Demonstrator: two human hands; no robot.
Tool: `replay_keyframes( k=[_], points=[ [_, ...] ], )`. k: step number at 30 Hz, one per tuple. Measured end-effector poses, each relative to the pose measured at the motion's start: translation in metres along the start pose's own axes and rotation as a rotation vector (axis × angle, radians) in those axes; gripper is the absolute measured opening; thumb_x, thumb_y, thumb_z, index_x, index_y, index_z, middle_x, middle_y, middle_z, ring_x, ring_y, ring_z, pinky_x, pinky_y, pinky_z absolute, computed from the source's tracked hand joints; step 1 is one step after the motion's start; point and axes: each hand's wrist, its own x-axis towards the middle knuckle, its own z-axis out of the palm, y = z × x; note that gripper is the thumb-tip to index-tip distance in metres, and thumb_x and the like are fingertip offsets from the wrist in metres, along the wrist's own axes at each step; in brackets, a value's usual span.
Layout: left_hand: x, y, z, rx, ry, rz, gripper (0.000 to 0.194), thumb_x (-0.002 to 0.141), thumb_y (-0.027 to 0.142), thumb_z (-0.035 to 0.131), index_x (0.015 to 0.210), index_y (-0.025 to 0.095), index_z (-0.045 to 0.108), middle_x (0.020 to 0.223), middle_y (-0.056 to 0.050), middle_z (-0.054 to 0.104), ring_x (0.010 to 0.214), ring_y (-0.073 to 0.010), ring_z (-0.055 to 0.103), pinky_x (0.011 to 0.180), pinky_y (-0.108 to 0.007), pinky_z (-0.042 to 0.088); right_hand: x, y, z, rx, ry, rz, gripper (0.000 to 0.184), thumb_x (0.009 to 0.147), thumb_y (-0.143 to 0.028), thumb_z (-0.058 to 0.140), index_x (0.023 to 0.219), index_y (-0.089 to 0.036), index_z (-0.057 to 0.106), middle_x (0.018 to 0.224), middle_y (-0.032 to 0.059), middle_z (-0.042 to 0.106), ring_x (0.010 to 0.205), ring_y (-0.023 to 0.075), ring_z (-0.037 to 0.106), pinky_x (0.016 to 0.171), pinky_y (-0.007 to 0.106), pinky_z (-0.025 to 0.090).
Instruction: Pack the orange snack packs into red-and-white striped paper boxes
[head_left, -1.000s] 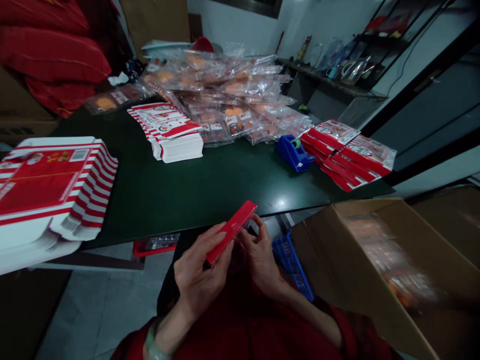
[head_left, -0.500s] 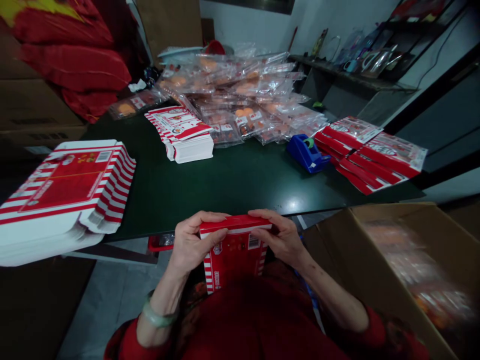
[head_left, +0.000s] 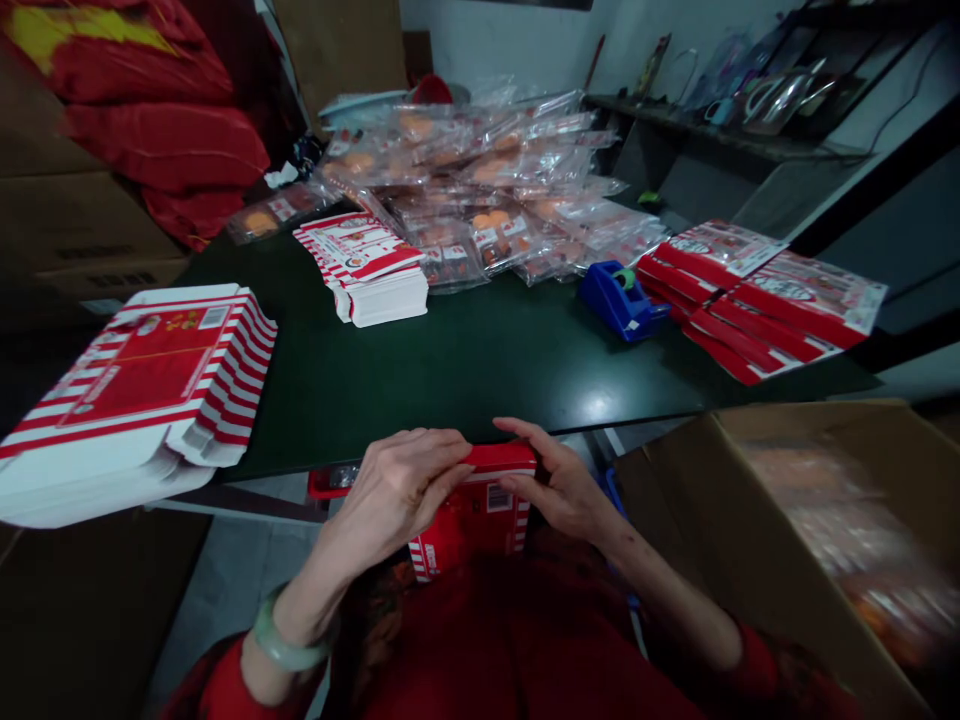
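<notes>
A small red and white striped carton (head_left: pixel 480 515) stands upright in front of my body, just below the near edge of the dark green table (head_left: pixel 450 370). My left hand (head_left: pixel 397 490) is closed over its top left end, fingers curled across the red top flap. My right hand (head_left: pixel 559 485) grips the top right end, with the index finger stretched along the flap. The carton's lower part rests against my red clothing.
Two stacks of flat striped cartons lie on the table, one at the left (head_left: pixel 142 390) and one further back (head_left: pixel 367 265). Clear packets (head_left: pixel 487 180) pile at the back, beside a blue tape dispenser (head_left: pixel 621 300) and finished red boxes (head_left: pixel 757 295). An open cardboard box (head_left: pixel 795 530) stands at my right.
The carton turned from a flat, tilted piece to upright between both hands. Since then my left fingers have slid further across the top flap, pressing it down.
</notes>
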Motion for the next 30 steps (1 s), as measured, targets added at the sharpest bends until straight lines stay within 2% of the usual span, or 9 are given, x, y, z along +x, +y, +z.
replay_keyframes(
  k=[4,7,11,14,17,19,22,26,30],
  points=[
    [0.018,0.004,-0.012,-0.004,-0.351,-0.117,0.022,0.088,0.034,0.055,0.089,0.016,0.067,0.069,-0.002,0.068,0.058,-0.0148,0.064,0.051,-0.022,0.043,-0.007,-0.013,-0.017,-0.090,-0.110,0.061,0.033,0.076,-0.024,0.066,0.107,-0.017,0.061,0.093,0.0043,0.068,0.081,0.0162,0.062,0.073,0.027,0.049],
    [0.028,0.009,-0.019,-0.100,-0.466,-0.072,0.017,0.088,0.028,0.052,0.079,0.019,0.064,0.060,0.003,0.062,0.049,-0.0100,0.058,0.045,-0.019,0.039,-0.019,-0.031,-0.038,-0.183,-0.188,0.080,0.032,0.075,-0.026,0.067,0.106,-0.019,0.064,0.088,0.0018,0.068,0.076,0.0148,0.061,0.070,0.026,0.048],
    [0.039,0.026,-0.028,-0.124,-0.200,0.311,0.020,0.093,0.028,0.043,0.094,0.020,0.062,0.079,-0.001,0.070,0.067,-0.0119,0.066,0.061,-0.018,0.048,-0.056,-0.040,-0.075,-0.066,-0.079,0.202,0.064,0.063,-0.040,0.077,0.121,-0.023,0.055,0.105,0.0049,0.064,0.089,0.0173,0.061,0.065,0.024,0.049],
    [0.052,0.049,-0.032,0.027,0.078,0.579,0.024,0.094,0.027,0.040,0.102,0.019,0.061,0.086,-0.004,0.073,0.077,-0.0147,0.066,0.072,-0.022,0.049,-0.085,-0.035,-0.094,0.117,0.250,0.403,0.058,0.076,-0.058,0.060,0.118,-0.019,0.052,0.087,0.0048,0.063,0.068,0.0135,0.061,0.044,0.019,0.042],
    [0.071,0.072,-0.027,0.168,0.162,0.758,0.024,0.092,0.015,0.040,0.097,0.018,0.063,0.085,-0.001,0.074,0.080,-0.0149,0.066,0.075,-0.024,0.049,-0.096,-0.041,-0.098,0.513,0.310,0.578,0.062,0.079,-0.069,0.049,0.113,-0.017,0.052,0.072,0.0032,0.065,0.054,0.0143,0.062,0.038,0.020,0.043],
    [0.085,0.084,-0.017,0.219,0.217,0.838,0.028,0.092,0.011,0.038,0.095,0.018,0.065,0.087,-0.001,0.074,0.085,-0.0160,0.065,0.078,-0.026,0.048,-0.092,-0.056,-0.098,0.767,0.326,0.564,0.053,0.074,-0.062,0.061,0.101,-0.016,0.058,0.071,0.0036,0.068,0.058,0.0148,0.066,0.048,0.022,0.051],
    [0.105,0.090,0.001,0.157,0.359,0.830,0.031,0.093,0.013,0.034,0.099,0.016,0.064,0.096,-0.005,0.071,0.100,-0.0205,0.060,0.088,-0.033,0.044,-0.076,-0.082,-0.110,0.822,0.458,0.442,0.035,0.062,-0.035,0.080,0.084,-0.015,0.062,0.072,0.0039,0.071,0.062,0.0140,0.068,0.062,0.023,0.056],
    [0.122,0.050,0.014,0.220,0.304,0.631,0.029,0.090,0.018,0.047,0.118,0.023,0.056,0.126,-0.013,0.057,0.122,-0.0294,0.047,0.092,-0.044,0.043,-0.036,-0.088,-0.177,0.511,0.721,0.323,0.028,0.064,-0.021,0.076,0.088,-0.015,0.063,0.078,0.0067,0.072,0.059,0.0164,0.067,0.056,0.027,0.057],
    [0.120,-0.054,0.015,0.388,0.278,0.304,0.031,0.087,0.021,0.052,0.118,0.018,0.052,0.122,-0.017,0.056,0.112,-0.0302,0.054,0.087,-0.044,0.048,0.030,-0.059,-0.280,0.165,0.957,0.264,0.015,0.070,-0.013,0.066,0.082,-0.016,0.059,0.069,0.0042,0.068,0.047,0.0127,0.059,0.037,0.021,0.046]
  ],
)
